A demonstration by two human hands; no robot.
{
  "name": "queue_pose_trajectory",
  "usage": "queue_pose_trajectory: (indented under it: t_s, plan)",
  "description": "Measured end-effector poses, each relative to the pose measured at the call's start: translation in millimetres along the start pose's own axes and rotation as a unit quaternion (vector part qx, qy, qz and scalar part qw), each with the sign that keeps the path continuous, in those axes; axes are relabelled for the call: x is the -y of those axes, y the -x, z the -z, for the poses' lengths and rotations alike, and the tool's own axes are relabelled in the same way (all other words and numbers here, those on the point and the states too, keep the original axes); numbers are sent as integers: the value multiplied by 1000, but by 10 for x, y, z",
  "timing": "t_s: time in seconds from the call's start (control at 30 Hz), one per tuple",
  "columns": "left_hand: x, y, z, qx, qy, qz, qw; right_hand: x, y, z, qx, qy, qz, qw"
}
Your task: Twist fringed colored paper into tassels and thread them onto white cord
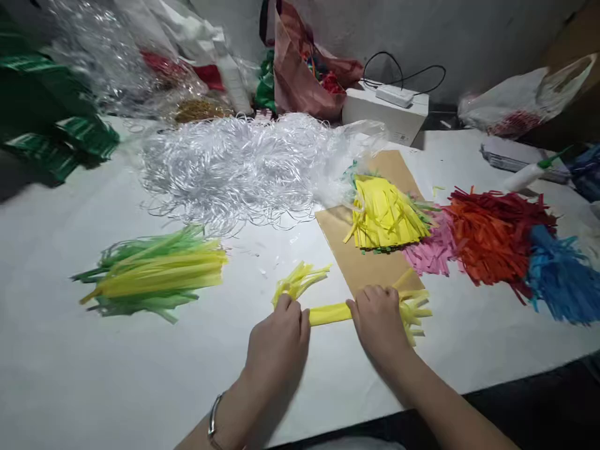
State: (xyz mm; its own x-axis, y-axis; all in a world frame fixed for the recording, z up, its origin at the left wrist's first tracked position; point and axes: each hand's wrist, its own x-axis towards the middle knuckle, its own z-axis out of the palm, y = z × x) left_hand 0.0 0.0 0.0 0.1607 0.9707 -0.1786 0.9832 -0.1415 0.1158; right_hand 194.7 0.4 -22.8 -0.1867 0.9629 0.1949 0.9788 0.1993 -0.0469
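A yellow tissue paper tassel (330,314) lies across the white tabletop in front of me, its uncut middle rolled into a flat band. My left hand (280,337) is closed round the left end of that band, and cut fringe spreads out beyond the fingers. At the band's other end, my right hand (379,322) grips it the same way, with loose strips fanning out to the right. The paper under both sets of fingers is hidden. To the left lies a bundle of green and yellow paper strips (164,272), touched by neither hand.
Silvery-white string (234,162) is heaped behind my hands. Fringed yellow paper (387,212) rests on a brown cardboard sheet (341,250). Pink (434,247), orange (487,234) and blue fringed paper (562,275) lie rightward, near a glue bottle (525,177). A white box (387,112) stands behind.
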Motion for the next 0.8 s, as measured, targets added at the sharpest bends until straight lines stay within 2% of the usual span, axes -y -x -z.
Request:
queue_pose_trajectory:
  t_s: [0.1,0.17,0.27,0.4,0.5,0.6,0.7,0.8]
  plan:
    - [10,-17,-12,-7,-9,1,1000,4,34,93,-76,-29,24,996]
    - [13,-23,-30,-14,-15,-1,1000,30,67,119,-99,-63,97,988]
    - [25,-31,-62,-29,-17,-4,999,96,109,78,-80,-94,222,967]
    - [125,-38,-66,-62,5,-37,997,157,113,-55,-59,-69,249,964]
    - [245,-10,-40,-123,33,-107,986,148,104,-109,-63,-75,247,964]
    - [305,57,-47,-181,25,-242,953,120,118,-78,-69,-103,234,964]
    - [283,126,-113,-176,-1,-347,921,103,163,11,-59,-137,239,959]
    - [252,170,-198,-178,5,-364,914,96,230,78,-37,-149,240,959]
